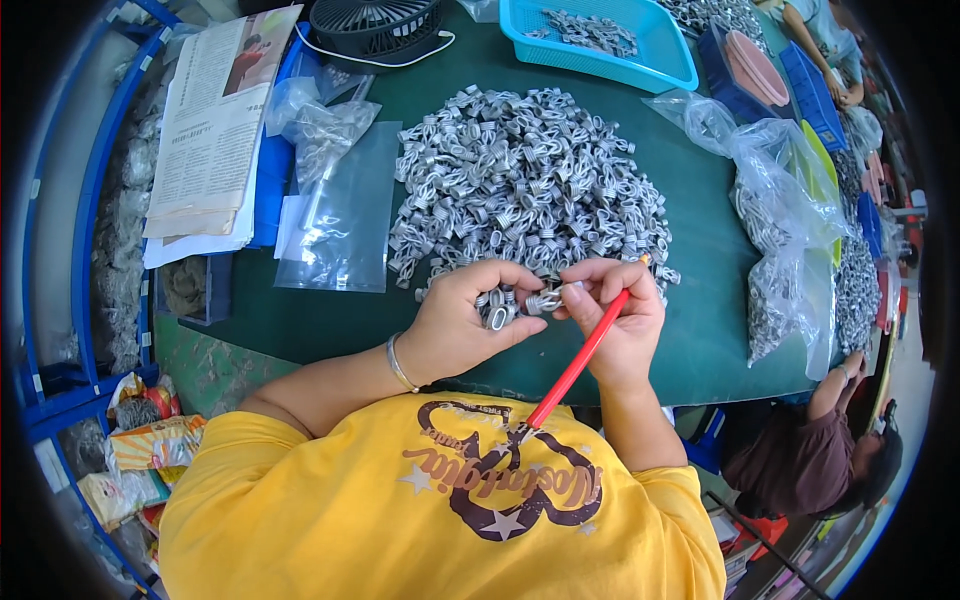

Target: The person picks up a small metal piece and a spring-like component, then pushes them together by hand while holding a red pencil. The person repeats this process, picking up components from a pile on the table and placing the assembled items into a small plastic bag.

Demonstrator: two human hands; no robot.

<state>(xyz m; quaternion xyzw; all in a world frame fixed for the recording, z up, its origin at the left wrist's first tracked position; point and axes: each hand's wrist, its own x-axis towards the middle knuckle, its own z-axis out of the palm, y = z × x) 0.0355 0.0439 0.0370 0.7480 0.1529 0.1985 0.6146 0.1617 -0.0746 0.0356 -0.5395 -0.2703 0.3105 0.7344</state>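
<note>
Left hand cups several small grey metal clips near the big grey pile; right hand pinches one clip, long red pencil-like tool tucked alongside, ready.

A small grey metal clip, a looped and ribbed piece, is pinched between the fingertips of the left hand and the right hand just above the near edge of the green table. Several more of the same grey clips sit cupped in the curled left palm. A red-handled tool, slim and straight, is gripped in the right hand and slants down toward the yellow shirt.
</note>
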